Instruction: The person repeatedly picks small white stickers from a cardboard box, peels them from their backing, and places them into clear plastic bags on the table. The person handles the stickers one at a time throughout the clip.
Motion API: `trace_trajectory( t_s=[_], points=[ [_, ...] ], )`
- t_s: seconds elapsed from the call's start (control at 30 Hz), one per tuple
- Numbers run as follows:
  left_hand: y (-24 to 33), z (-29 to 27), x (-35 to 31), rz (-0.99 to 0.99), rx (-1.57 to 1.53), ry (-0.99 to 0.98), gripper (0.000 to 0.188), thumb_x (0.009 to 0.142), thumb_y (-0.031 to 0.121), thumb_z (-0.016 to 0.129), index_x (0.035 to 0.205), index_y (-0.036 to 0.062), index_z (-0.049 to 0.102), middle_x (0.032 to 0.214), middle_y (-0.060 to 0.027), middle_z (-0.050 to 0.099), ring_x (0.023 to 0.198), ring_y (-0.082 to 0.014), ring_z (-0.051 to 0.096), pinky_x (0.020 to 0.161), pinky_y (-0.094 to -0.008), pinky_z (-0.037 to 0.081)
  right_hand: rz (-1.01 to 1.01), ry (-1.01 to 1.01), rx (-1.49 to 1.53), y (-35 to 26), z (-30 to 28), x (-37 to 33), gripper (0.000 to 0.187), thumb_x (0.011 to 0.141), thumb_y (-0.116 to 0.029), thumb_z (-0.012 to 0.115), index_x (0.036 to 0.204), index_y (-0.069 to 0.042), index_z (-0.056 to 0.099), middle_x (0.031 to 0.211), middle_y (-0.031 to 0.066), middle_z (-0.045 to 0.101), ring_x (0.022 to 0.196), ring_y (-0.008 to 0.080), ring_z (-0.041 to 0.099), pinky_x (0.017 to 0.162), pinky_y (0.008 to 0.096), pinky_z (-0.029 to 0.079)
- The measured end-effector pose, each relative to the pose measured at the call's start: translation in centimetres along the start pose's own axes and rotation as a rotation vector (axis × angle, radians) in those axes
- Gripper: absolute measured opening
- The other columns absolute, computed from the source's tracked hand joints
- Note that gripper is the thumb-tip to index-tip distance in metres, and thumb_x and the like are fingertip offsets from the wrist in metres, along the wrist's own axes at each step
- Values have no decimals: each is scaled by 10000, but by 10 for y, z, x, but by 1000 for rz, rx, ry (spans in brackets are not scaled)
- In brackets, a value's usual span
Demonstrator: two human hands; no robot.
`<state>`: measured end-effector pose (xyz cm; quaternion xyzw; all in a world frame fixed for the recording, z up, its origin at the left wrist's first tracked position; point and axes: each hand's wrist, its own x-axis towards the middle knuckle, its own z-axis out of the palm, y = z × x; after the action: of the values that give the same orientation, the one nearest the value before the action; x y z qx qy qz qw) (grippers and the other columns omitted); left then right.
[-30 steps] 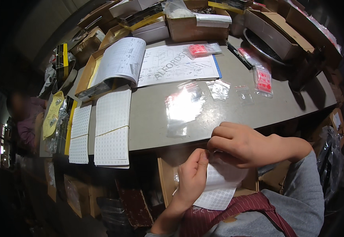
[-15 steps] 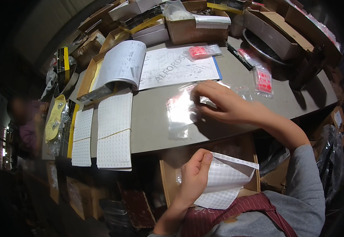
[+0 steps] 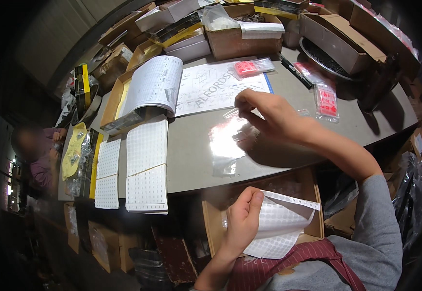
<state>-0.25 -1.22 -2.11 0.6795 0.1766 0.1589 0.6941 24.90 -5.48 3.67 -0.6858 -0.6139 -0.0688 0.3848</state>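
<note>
My left hand pinches the edge of a white sheet of round stickers, low in front of the table. The sheet's upper strip is folded over and shows a row of small printed marks. My right hand hovers above the table with thumb and fingers brought together; whatever lies between them is too small or hidden. Below it, clear plastic zip bags lie on the tabletop, glaring under the light. An open cardboard box sits under the sheet, at the table's front edge.
Two banded stacks of label sheets overhang the front edge at left. Behind them a curled booklet rests on a shallow box. Red-printed bags and a black pen lie right. Cardboard boxes line the back; another person is far left.
My right hand has lifted a little away from the plastic bags, its fingertips moving toward the far side. The left hand keeps its hold on the sticker sheet. The whole view has shifted slightly.
</note>
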Motion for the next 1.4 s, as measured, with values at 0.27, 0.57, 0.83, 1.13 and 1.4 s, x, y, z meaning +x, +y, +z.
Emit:
trace_trajectory(
  t_s=[0.27, 0.57, 0.83, 1.13, 1.4],
  points=[
    [5, 4, 2, -7, 46, -29, 231, 1083, 206, 573, 1015, -3, 644, 658, 26, 437, 646, -35, 388, 552, -259, 338, 79, -196, 64, 39, -12, -10, 271, 937, -48, 706, 1162, -13, 559, 1012, 162, 732, 953, 329, 737, 826, 407, 575],
    [1, 3, 1, -45, -8, -41, 227, 1085, 203, 570, 1027, -2, 646, 664, 39, 437, 645, -27, 379, 549, -252, 325, 341, -332, -150, 7, -48, -27, 302, 883, -146, 724, 1118, -28, 577, 803, 180, 678, 755, 379, 671, 681, 473, 513],
    [7, 3, -1, -9, 7, -42, 208, 1086, 184, 573, 1036, -1, 653, 696, 66, 468, 648, -11, 392, 552, -231, 319, 649, -603, 231, 28, -51, -10, 179, 941, -174, 661, 965, 3, 658, 780, 42, 660, 671, 151, 624, 598, 325, 498],
    [0, -1, -4, 6, -13, 38, 210, 1091, 180, 566, 1041, -3, 654, 724, 62, 511, 671, -16, 427, 573, -220, 353, 487, -426, -157, 24, -54, -19, 302, 896, -260, 753, 999, 10, 663, 864, 167, 709, 831, 322, 696, 722, 414, 534],
    [14, -8, 1, 26, 150, 208, 222, 1103, 174, 540, 1077, -14, 656, 786, -28, 628, 742, -68, 543, 663, -247, 459, 311, -480, 368, -65, -73, -76, 345, 996, -363, 680, 1075, -33, 616, 885, 133, 650, 782, 281, 674, 665, 379, 525]
  ],
)
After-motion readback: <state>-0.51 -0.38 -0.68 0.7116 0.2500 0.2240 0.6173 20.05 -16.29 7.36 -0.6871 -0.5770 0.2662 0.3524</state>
